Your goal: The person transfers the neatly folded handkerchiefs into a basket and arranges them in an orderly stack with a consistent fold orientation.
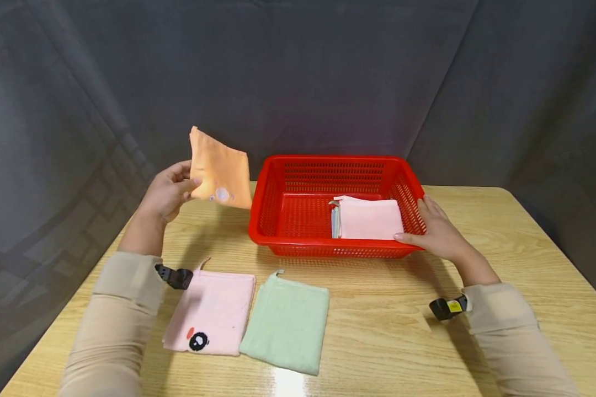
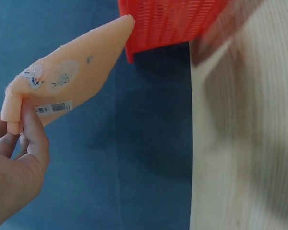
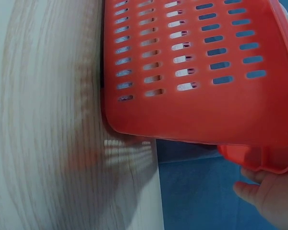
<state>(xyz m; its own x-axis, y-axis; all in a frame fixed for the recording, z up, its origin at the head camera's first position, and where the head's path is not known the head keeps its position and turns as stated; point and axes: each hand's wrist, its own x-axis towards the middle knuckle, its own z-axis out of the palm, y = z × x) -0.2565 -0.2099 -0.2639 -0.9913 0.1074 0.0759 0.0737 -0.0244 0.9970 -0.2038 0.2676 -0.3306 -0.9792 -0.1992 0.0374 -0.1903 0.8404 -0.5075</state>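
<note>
Both beige sleeves (image 1: 514, 325) stop short of the bare wrists. The left forearm (image 1: 144, 229) reaches forward along the left edge of the tabletop (image 1: 387, 314), leaning inward. The left hand (image 1: 169, 190) is raised by the far left corner, thumb pointing right, pinching against curled fingers. The right forearm (image 1: 477, 267) slants inward from the near right corner; the right hand (image 1: 437, 231) grips near the far edge, its thumb stretched leftward, apart from the fingers, which point toward that edge.
</note>
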